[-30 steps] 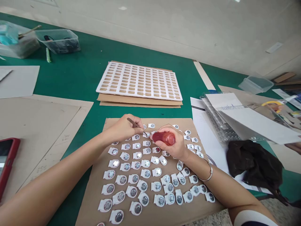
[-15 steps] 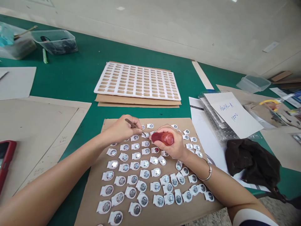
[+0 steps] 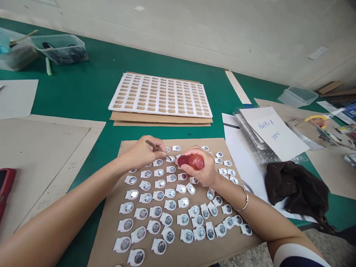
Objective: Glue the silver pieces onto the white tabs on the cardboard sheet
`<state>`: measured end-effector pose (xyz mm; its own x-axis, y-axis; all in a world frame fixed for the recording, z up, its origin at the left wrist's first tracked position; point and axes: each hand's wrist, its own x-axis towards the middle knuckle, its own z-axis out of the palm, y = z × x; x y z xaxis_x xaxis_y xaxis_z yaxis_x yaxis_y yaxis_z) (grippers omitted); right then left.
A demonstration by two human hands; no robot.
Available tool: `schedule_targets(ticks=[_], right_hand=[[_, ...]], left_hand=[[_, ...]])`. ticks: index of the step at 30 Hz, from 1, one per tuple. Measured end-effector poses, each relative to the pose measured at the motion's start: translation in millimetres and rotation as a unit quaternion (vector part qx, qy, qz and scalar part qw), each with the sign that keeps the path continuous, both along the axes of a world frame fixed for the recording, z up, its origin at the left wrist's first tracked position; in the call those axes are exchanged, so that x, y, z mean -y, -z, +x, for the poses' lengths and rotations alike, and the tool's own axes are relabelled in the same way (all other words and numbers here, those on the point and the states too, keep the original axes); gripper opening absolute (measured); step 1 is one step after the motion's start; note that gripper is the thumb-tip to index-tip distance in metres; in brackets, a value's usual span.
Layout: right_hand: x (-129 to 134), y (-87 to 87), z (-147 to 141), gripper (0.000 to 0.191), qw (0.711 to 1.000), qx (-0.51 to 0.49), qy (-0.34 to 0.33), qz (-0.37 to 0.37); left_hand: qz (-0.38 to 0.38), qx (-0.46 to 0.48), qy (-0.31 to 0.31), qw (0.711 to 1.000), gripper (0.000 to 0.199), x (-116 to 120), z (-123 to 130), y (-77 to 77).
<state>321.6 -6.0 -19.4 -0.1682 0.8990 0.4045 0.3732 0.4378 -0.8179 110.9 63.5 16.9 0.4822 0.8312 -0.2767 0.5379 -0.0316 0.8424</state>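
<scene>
My left hand (image 3: 143, 152) pinches thin metal tweezers (image 3: 156, 147), whose tip points down at a small white piece (image 3: 171, 159) near the far end of a brown cardboard sheet (image 3: 222, 244). My right hand (image 3: 201, 171) grips a small red bottle (image 3: 191, 162) held on its side, its left end close to the tweezer tip. Several white pieces with round silver centres (image 3: 157, 211) lie in rows across the cardboard, below and around both hands.
A white grid tray (image 3: 161, 95) rests on cardboard sheets beyond the hands. Papers, clear plastic trays with a handwritten label (image 3: 274, 131) and a dark cloth (image 3: 297, 189) lie to the right. Clear tubs (image 3: 59, 48) stand far left; a red phone (image 3: 5, 185) lies at the left edge.
Both hands hold nearly the same pose over the same spot. A sheet of paper that was being moved over the plastic trays on the right has settled there, showing its handwritten label.
</scene>
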Motion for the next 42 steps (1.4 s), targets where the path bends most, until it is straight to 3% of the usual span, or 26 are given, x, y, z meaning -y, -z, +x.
schedule_targets(ticks=[24,42], right_hand=[[-1.6,-2.7,0.4,0.021,0.997,-0.021,0.065,-0.022],[-2.1,-3.7,-0.8,0.021,0.997,-0.015,0.063,-0.031]], left_hand=[[0.007,-0.009,0.000,1.000,0.015,1.2,1.3,-4.3],[0.024,-0.001,0.003,1.000,0.018,1.8,0.6,-4.2]])
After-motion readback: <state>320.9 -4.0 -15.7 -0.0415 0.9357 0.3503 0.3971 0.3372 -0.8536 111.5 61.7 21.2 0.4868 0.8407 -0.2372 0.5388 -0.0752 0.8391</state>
